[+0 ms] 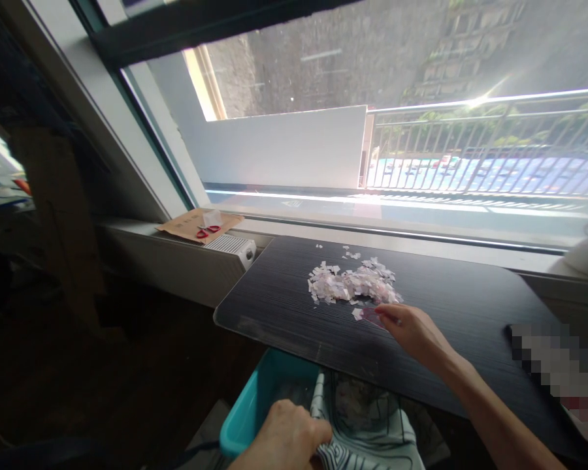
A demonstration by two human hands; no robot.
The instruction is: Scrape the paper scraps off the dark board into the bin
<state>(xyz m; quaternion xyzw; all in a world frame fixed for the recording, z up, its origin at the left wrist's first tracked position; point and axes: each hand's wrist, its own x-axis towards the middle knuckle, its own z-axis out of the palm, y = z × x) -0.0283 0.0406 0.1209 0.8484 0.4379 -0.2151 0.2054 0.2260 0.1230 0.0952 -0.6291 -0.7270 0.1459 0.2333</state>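
Observation:
A heap of small pale paper scraps (pixel 353 282) lies on the dark tabletop (pixel 274 287). At its near edge my right hand (pixel 406 326) pinches a thin, purplish see-through piece of plastic (pixel 372 317), held low at the table's surface. A few white scraps (pixel 357 314) are at the plastic's left end. Below the table's front edge, my left hand (pixel 289 431) is closed on the edge of a white cloth (pixel 345 424) with dark lines. A teal plastic bin (pixel 245 411) stands just left of the cloth, partly hidden by that hand.
Red-handled scissors (pixel 208 231) rest on brown cardboard (pixel 181 227) on the ledge at left, above a white radiator (pixel 230 247). At the table's right lies a dark-edged flat object (pixel 549 372), its face blurred out. A window with a railing (pixel 421 150) outside runs behind.

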